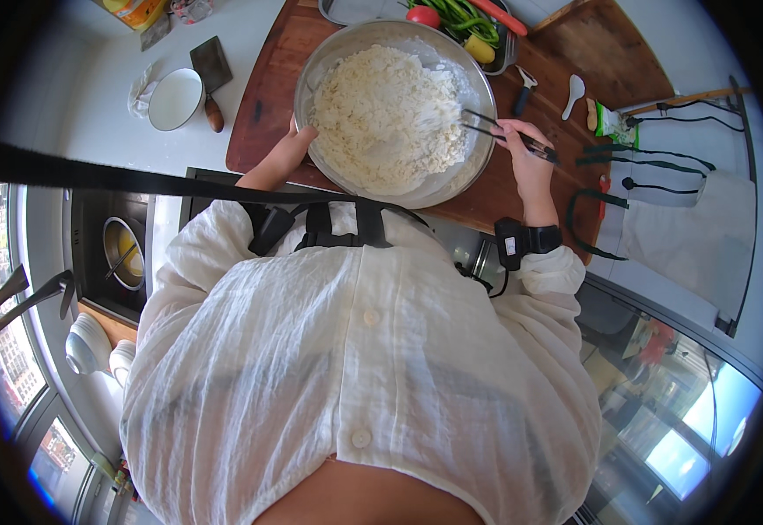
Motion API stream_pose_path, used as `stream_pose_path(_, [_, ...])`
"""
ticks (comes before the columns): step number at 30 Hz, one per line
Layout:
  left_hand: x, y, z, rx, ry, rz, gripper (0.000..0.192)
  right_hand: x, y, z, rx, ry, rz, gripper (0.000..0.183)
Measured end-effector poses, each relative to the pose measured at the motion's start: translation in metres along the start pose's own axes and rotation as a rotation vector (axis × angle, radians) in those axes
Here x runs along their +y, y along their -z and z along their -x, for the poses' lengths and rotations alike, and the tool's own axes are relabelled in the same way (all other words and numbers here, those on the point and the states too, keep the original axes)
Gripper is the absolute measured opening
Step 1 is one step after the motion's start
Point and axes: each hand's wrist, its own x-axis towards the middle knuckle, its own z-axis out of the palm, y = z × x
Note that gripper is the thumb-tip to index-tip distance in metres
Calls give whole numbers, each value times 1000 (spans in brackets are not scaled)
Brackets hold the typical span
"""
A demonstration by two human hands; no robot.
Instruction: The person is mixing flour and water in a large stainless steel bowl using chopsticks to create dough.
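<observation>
A large steel mixing bowl (483,154) stands before me on a dark wooden board (266,79). Crumbly, pale, floury dough (381,125) fills much of its inside, with loose white flour along the upper right wall. My left hand (294,149) grips the bowl's left rim, thumb over the edge and fingers hidden outside. In my right hand (520,146) is a pair of dark chopsticks (480,123), slightly spread. Their tips reach over the right rim to the dough, where the mixture looks blurred.
Behind the bowl a tray holds a tomato (423,16), green peppers (465,20) and a carrot (499,14). A peeler (524,88) and white spoon (574,96) lie right. Left are a white bowl (176,100) and a cleaver (211,64); a pot (124,252) sits in the sink.
</observation>
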Motion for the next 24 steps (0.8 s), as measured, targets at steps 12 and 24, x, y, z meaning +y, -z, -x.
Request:
stream_pose_path(12, [-9,-1,-3,51,-7,-88,49,-5,-100,31,-379,245,56,6])
stream_pose_path(24, [2,0,2,27,-31,-119,50,34,-25,-36,91,65,-90,6])
